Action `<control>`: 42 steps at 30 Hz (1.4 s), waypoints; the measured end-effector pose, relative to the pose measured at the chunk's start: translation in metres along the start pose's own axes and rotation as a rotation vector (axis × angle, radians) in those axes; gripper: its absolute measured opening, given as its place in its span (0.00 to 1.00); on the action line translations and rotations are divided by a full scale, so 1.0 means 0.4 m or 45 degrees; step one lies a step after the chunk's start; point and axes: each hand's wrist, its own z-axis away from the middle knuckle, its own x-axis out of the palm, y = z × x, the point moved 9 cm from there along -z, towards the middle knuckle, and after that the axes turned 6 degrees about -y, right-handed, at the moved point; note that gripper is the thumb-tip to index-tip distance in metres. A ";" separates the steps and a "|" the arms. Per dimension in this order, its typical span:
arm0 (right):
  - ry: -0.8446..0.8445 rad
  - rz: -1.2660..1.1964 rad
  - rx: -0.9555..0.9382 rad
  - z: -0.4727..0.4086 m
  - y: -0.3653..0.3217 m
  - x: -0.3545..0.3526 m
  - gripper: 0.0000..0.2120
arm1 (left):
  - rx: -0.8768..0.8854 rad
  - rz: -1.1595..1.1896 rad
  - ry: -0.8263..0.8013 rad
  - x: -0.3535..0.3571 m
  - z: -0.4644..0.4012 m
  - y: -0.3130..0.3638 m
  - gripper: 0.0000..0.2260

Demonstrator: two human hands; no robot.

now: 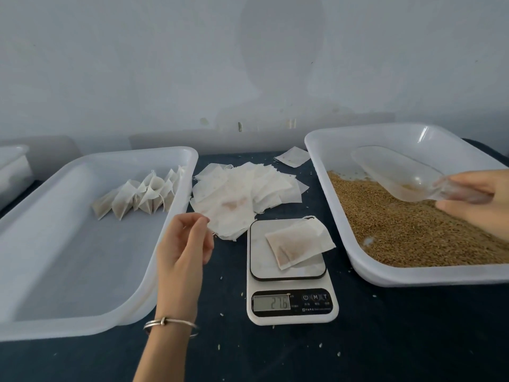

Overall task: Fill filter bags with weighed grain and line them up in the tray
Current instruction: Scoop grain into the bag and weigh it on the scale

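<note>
Pale wall (248, 64) rises behind a dark table (358, 340), and I see three stations laid across it. On my left sits the white tray (68, 271), with a row of filled bags (143, 197) lined up leaning against one another near its far right corner. Between the trays lies a loose pile of empty filter bags (242, 194), and one stray bag (292, 156) rests apart at the back. Just in front of the pile stands the kitchen scale (289, 274); a filled bag (298, 245) lies flat on its platform, touching neither hand, and the display (272, 302) seems to read 27.6.

My left hand (183, 244) hovers between the tray and the scale with loosely curled fingers holding nothing — its fingertips are just at the near edge of the pile. A metal bracelet (170, 325) circles that wrist.

My right hand (479, 199) grips the handle of a clear plastic scoop (399, 175), held over the grain tray (358, 257). Brown grain (399, 230) covers most of that tray's floor — only a little sits in the scoop. Scattered kernels (220, 312) dot the table near the scale.
</note>
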 end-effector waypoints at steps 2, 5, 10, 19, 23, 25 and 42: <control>0.035 0.025 0.004 0.008 -0.019 0.013 0.27 | 0.006 0.005 -0.011 0.002 0.004 0.000 0.09; 0.066 0.088 0.022 0.013 -0.035 0.049 0.24 | -0.003 0.009 -0.051 0.018 0.012 -0.005 0.07; -0.003 0.072 0.034 0.003 -0.027 0.119 0.22 | -0.013 0.005 -0.109 0.041 0.014 -0.007 0.05; 0.012 0.076 0.080 0.001 -0.004 0.148 0.19 | -0.016 -0.189 -0.200 0.079 -0.009 -0.026 0.04; 0.010 0.076 0.069 0.006 -0.002 0.157 0.19 | 0.054 -0.608 -0.560 0.222 -0.044 -0.029 0.12; 0.026 0.090 0.077 0.008 -0.002 0.157 0.19 | 0.097 -0.794 -0.747 0.311 -0.050 -0.040 0.22; 0.074 0.131 0.104 0.002 0.023 0.168 0.23 | 0.053 -0.415 -0.326 0.216 -0.144 -0.038 0.06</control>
